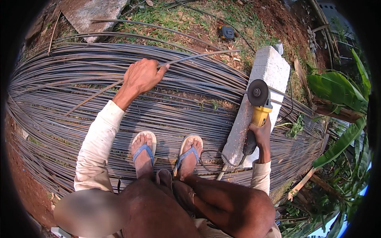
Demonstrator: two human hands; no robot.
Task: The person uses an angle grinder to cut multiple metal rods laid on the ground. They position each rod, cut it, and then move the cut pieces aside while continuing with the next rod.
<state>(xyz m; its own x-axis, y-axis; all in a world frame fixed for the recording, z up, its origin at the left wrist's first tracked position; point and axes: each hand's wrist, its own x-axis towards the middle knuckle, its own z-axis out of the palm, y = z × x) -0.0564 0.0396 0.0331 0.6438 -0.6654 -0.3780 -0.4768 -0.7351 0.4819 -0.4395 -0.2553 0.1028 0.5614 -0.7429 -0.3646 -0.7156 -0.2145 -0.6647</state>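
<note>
Rod bundle: long, thin, grey-brown ridged steel rods [59, 69] spread from 9 o'clock across to 4 o'clock.
Left hand: between 10 and 11 o'clock, closed around one rod [198, 56] [its bare end towards 1 o'clock].
Rod handling: judged stiff over short lengths, springy over long ones, rough with rust; best held near mid-length, well back from the disc.
Footing: blue-strapped, pale-soled sandals [145, 154] at 6 to 8 o'clock, standing on the rods.
Block: pale, rough, oblong masonry-like block [274, 65] at 2 o'clock; judged heavy.
Grinder: yellow-and-black angle grinder [260, 115], 3 o'clock, dark round disc [258, 92] uppermost; disc contact cannot be told. Judged weighty, with a brittle disc; best held by the body.
Right hand [260, 135]: wrapped around the grinder's body.
</note>
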